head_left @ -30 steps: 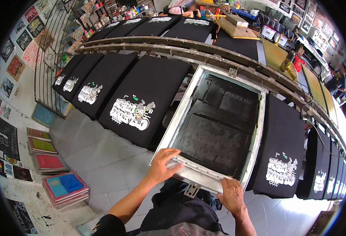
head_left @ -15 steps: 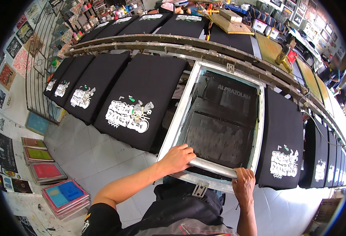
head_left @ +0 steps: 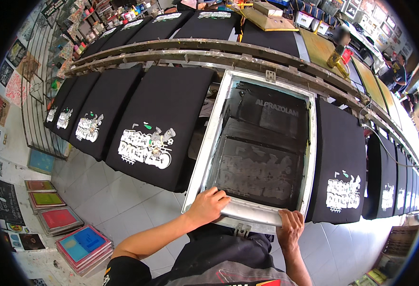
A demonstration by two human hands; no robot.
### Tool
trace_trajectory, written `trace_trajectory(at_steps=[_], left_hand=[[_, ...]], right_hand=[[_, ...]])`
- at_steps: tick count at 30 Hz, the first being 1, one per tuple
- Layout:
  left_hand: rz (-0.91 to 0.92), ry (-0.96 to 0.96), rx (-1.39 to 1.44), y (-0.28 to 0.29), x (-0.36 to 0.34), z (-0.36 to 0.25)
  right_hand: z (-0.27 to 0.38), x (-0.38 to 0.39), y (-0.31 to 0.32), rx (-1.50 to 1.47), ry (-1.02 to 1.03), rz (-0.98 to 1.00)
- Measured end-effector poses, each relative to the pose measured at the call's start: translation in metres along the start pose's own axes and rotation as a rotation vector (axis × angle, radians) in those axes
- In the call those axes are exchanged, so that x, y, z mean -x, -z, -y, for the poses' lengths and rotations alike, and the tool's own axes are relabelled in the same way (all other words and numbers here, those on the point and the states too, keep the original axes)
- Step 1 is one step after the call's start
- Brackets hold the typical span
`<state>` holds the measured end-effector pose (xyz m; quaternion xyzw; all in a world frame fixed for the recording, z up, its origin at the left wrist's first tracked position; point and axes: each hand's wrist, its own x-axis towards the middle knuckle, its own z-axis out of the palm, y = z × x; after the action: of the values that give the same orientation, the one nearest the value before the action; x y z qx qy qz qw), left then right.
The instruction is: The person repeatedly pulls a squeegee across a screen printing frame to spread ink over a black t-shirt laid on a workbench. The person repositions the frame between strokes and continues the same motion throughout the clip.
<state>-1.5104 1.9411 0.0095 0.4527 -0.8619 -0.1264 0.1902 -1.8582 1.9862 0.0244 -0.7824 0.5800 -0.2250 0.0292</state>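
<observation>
A silver-framed printing screen (head_left: 263, 138) with dark ink-smeared mesh lies over one of the shirt boards in front of me. Across its near end rests a metal-handled squeegee (head_left: 252, 213). My left hand (head_left: 208, 208) is closed round the squeegee's left end, and my right hand (head_left: 289, 227) grips the right end, fingers curled over the top. The squeegee's blade edge is hidden from view. Left of the screen lies a black shirt (head_left: 164, 114) with a white, grey and green print; to its right lies another printed black shirt (head_left: 341, 157).
More black shirts on boards run along both sides of metal rails (head_left: 181, 57). A metal hinge clamp (head_left: 271, 75) sits at the screen's far edge. Coloured screens (head_left: 83, 243) stand stacked at lower left. A bottle of yellowish liquid (head_left: 334, 58) stands beyond the rails.
The squeegee has tilted, so a broader flat metal face shows at the screen's near end. Both hands keep hold of it. The whole view has shifted slightly.
</observation>
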Motion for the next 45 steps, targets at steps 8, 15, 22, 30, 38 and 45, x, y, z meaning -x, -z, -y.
trace_trajectory(at_steps=[8,15,22,30,38,45], left_hand=[[0.074,0.042,0.018,0.035,-0.057,0.008],[-0.104,-0.026,-0.062,0.005,-0.182,0.089],[-0.205,-0.056,-0.041,-0.01,-0.234,0.128],[-0.09,-0.011,-0.014,-0.008,-0.139,0.072],[-0.183,0.019,-0.004,-0.026,0.016,-0.02],[-0.117,0.039,0.036,-0.011,-0.002,-0.015]], right_hand=[[-0.02,-0.058,0.024,-0.006,-0.003,0.045],[-0.081,-0.17,-0.018,0.072,0.009,-0.061],[-0.11,-0.225,-0.047,0.091,0.054,-0.107],[-0.079,-0.127,-0.029,0.039,0.035,-0.03],[-0.017,0.043,-0.021,0.05,0.019,-0.101],[-0.022,0.022,-0.01,0.027,0.002,-0.009]])
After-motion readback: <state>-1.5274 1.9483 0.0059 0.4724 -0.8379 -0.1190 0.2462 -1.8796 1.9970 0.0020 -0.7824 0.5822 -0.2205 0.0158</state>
